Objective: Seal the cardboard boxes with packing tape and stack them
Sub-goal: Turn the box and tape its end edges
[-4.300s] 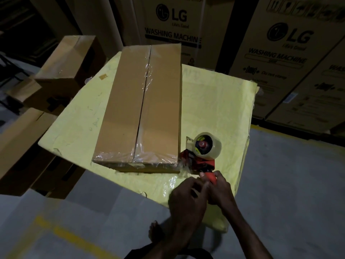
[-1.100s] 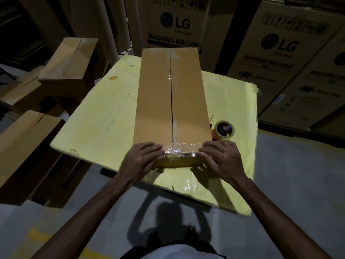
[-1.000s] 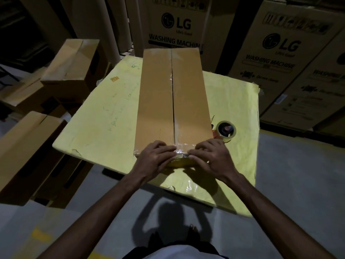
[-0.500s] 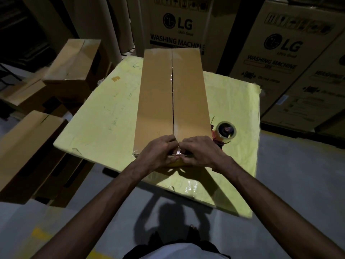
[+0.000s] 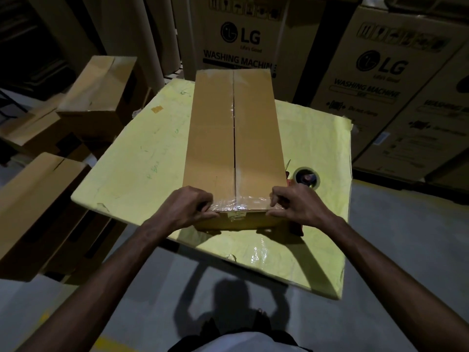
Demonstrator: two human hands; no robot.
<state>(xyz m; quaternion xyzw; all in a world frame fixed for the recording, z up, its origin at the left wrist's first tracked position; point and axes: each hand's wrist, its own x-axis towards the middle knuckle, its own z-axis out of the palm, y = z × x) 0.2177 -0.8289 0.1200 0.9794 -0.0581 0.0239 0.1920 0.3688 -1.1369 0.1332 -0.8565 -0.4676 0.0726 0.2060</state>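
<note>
Box (image 5: pixel 233 138): long brown cardboard, flaps closed, lying lengthwise on the table (image 5: pixel 142 158) and running away from the person; its near end reaches almost to the table's front edge.
Tape (image 5: pixel 241 201): clear, wrinkled strip across the near top edge of the box; more clear tape along the centre seam.
Left hand (image 5: pixel 187 207): fingers curled over the near left corner of the box, on the tape end.
Right hand (image 5: pixel 297 207): fingers bent on the near right corner, thumb along the front edge, pinching that corner.
Dispenser (image 5: pixel 307 177): tape roll on a red frame, on the table just right of the box, beyond the right hand.
Table: covered in yellow sheeting, glossy at the front.
Side boxes (image 5: pixel 99 92): plain cardboard, left of the table.
Cartons (image 5: pixel 241 39): large, printed "LG Washing Machine", behind the table.
</note>
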